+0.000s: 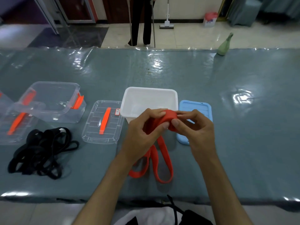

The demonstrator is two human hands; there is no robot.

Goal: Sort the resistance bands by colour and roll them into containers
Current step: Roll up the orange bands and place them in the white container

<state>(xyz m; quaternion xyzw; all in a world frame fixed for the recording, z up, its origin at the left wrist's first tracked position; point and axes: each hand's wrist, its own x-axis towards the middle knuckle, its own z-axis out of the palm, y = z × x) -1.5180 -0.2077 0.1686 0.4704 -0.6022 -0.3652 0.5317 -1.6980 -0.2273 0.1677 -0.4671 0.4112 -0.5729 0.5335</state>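
Both hands hold a red resistance band [164, 158] just in front of the white container [151, 101]. My left hand [146, 129] grips the band's upper part, and my right hand [194, 125] pinches the rolled end between thumb and fingers. The rest of the red band hangs down in loops onto the table. A pile of black resistance bands [42, 153] lies at the left. Behind that pile stands a clear container with orange clips [53, 101].
A clear lid with an orange handle [103, 122] lies left of the white container, and a blue lid [196, 114] lies to its right. Another clear lid [13, 124] sits at the far left. A green bottle [224, 45] stands at the far table edge. A person stands beyond it.
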